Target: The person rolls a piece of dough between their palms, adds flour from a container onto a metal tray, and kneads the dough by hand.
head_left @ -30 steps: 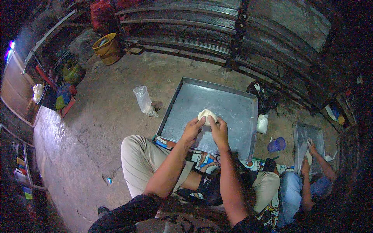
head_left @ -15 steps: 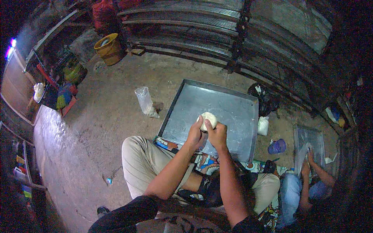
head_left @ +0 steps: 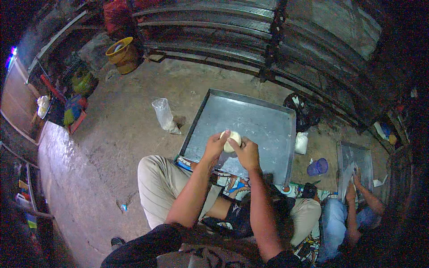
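A pale ball of dough (head_left: 231, 142) is held between my two hands above the near part of a large square metal tray (head_left: 254, 120) on the floor. My left hand (head_left: 216, 145) cups its left side and my right hand (head_left: 245, 153) presses it from the right. Both hands close around the dough, which shows only at its top. My knees in beige trousers (head_left: 156, 185) lie under my arms, on a patterned cloth (head_left: 237, 184).
A second person sits at my right, hands (head_left: 351, 182) on a smaller metal tray (head_left: 355, 161). A clear plastic bag (head_left: 164, 115), a white bag (head_left: 301, 143), a black bag (head_left: 300, 109) and a purple cup (head_left: 318, 166) stand around the trays. Yellow bucket (head_left: 121, 54) and metal racks (head_left: 214, 35) are farther off.
My hands with the dough have drawn slightly toward me over the tray and closed tighter around it. The other person's hands have shifted a little on the small tray.
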